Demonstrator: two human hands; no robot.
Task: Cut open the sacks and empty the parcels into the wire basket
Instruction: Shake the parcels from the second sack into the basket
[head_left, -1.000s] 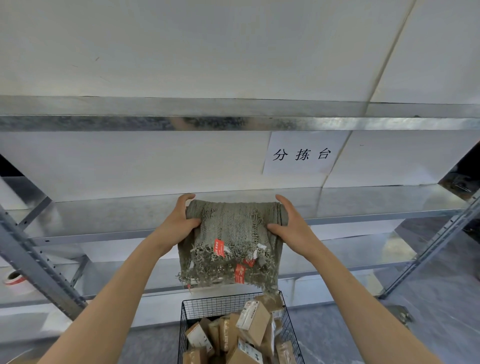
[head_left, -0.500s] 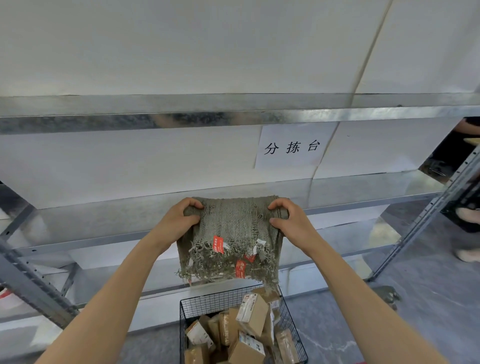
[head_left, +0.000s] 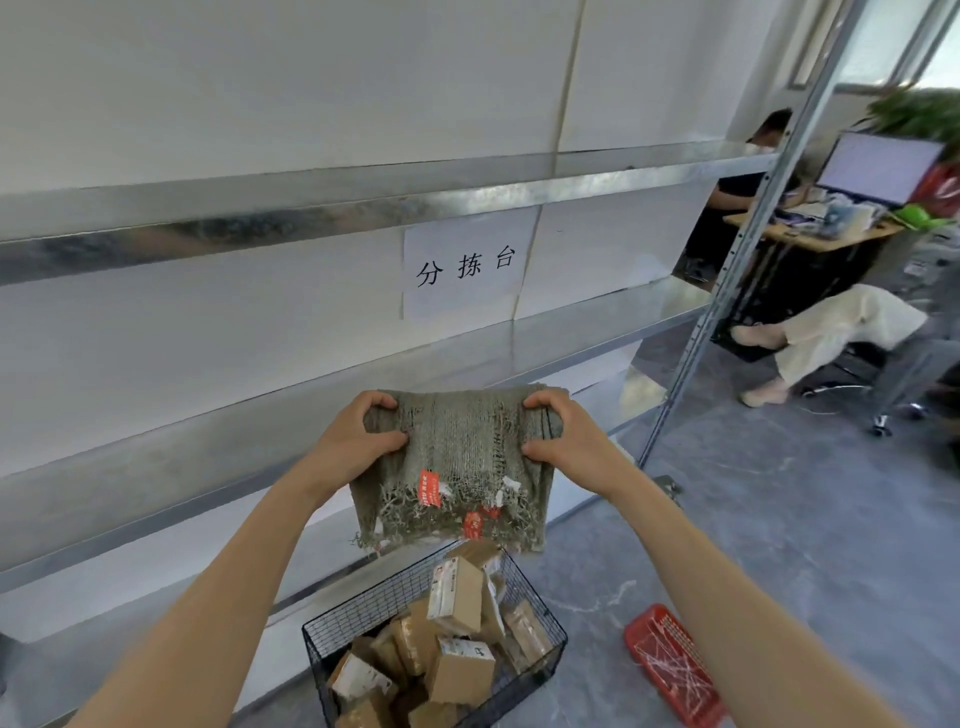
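The left hand (head_left: 358, 441) and right hand (head_left: 561, 436) now curl tight on the top corners of the sack (head_left: 457, 467); a second ago they lay flatter. It hangs limp over the wire basket (head_left: 395, 592) of parcels (head_left: 457, 597), so it looks emptied. It runs 9 to 3 o'clock; its frayed end points to 6.

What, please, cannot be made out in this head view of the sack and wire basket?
Head view only:
- Sack interior: hidden by its own folded weave, so whether it is empty cannot be told.
- Wire basket near end: cut off by the bottom edge.
- Red tags on the sack: print too small.
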